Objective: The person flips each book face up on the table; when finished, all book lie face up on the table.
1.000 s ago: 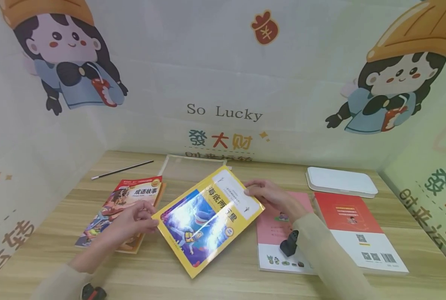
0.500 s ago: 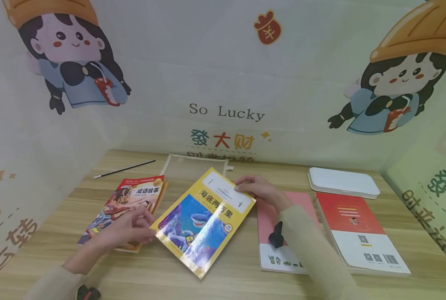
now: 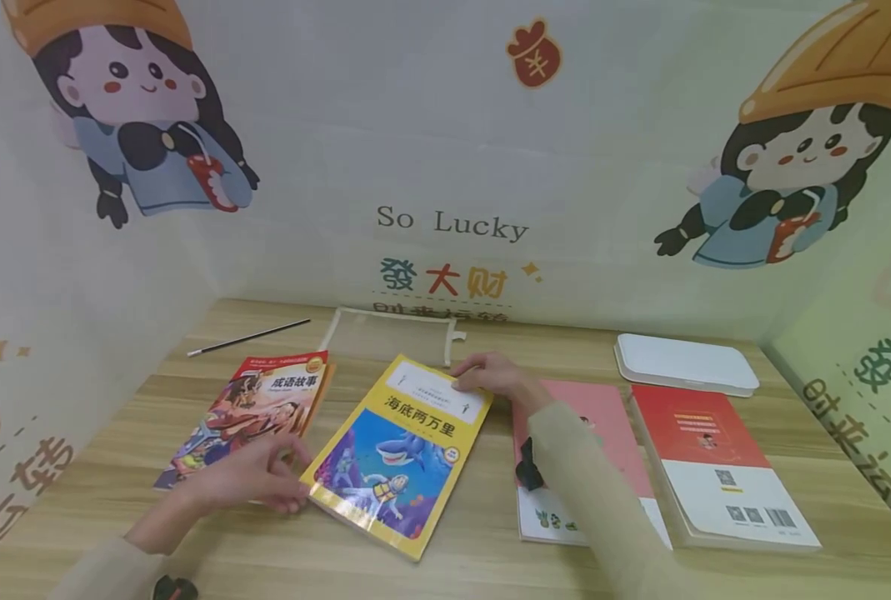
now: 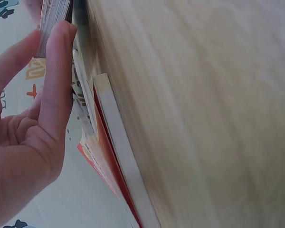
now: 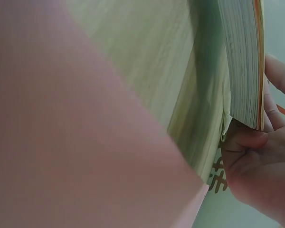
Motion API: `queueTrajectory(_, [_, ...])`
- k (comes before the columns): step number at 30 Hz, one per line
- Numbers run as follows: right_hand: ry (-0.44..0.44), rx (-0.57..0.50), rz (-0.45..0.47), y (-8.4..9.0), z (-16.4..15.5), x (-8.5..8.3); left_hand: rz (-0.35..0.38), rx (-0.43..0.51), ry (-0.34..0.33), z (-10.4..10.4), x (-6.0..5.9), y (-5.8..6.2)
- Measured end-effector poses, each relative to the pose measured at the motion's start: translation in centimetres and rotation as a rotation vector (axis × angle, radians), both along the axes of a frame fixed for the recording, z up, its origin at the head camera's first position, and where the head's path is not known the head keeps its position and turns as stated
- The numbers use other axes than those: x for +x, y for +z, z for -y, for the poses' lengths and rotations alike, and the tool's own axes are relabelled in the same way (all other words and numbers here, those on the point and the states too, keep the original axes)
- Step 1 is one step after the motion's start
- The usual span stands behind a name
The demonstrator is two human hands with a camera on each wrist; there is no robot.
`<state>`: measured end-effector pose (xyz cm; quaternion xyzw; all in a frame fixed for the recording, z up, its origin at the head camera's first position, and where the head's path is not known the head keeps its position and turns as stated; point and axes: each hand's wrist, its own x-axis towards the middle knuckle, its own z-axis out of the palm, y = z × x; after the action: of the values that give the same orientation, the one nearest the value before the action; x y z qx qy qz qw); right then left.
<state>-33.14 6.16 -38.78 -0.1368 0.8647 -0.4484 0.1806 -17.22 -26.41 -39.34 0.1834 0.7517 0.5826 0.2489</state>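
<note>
- From my seat at the feed, the yellow book (image 3: 400, 454) lies cover up near the middle of the table (image 3: 490, 550), tilted, its top end toward the back wall.
- My right hand (image 3: 490, 375) pinches the yellow book's top right corner; the right wrist view shows the thumb under the page block (image 5: 244, 61) and that corner held a little off the wood.
- My left hand (image 3: 253, 477) holds the book's lower left corner, fingers curled along the edge (the left wrist view shows a finger (image 4: 57, 80) laid against the page edges).
- The two hands are well apart, one at each end of the book.
- Just left of it lies a red storybook (image 3: 246, 417), on top of another book as far as I can tell; the left hand lies partly over its lower end.
- Right of the yellow book lies a pink book (image 3: 603, 417), partly under my right sleeve (image 3: 595, 500).
- Further right there is a red-and-white book (image 3: 715, 467), beside the pink one.
- Behind that sits a white case (image 3: 683, 363).
- At the back lie a mesh pouch (image 3: 385, 335) and, to its left, a black pen (image 3: 248, 337).
</note>
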Motion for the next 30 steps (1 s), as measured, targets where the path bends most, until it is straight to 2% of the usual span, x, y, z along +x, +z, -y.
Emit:
queueTrajectory(7, [-0.024,0.007,-0.016,-0.1,1.3,-0.1,0.022,-0.082,0.023,-0.1,0.5,0.4])
queueTrajectory(17, [-0.071,0.034,-0.011,-0.7,2.5,-0.5,0.058,-0.122,0.056,-0.4,0.7,0.7])
queueTrajectory(20, [-0.055,0.051,-0.029,-0.9,2.4,-0.8,0.071,-0.135,0.067,-0.4,0.6,0.5])
queueTrajectory(21, [-0.031,0.053,-0.041,-0.9,2.2,-0.9,0.074,-0.141,0.071,-0.4,0.6,0.5])
queueTrajectory(22, [0.016,0.021,-0.078,-1.9,1.8,-1.9,0.078,-0.145,0.074,-0.5,0.6,0.5])
queueTrajectory(23, [0.038,0.026,-0.087,-1.8,1.4,-1.9,0.081,-0.149,0.077,-0.5,0.6,0.5])
queueTrajectory(27, [0.063,0.15,-0.156,-0.7,0.1,-0.9,0.072,-0.156,0.073,-0.6,0.7,0.6])
queueTrajectory(28, [0.052,0.185,-0.154,-0.3,-0.2,-0.5,0.071,-0.158,0.072,-0.7,0.7,0.7])
queueTrajectory(29, [0.019,0.254,-0.11,1.1,-0.1,0.8,0.066,-0.157,0.068,-0.6,0.8,0.7])
queueTrajectory(30, [0.015,0.279,-0.086,1.4,-0.3,1.2,0.063,-0.157,0.061,-0.6,0.8,0.7])
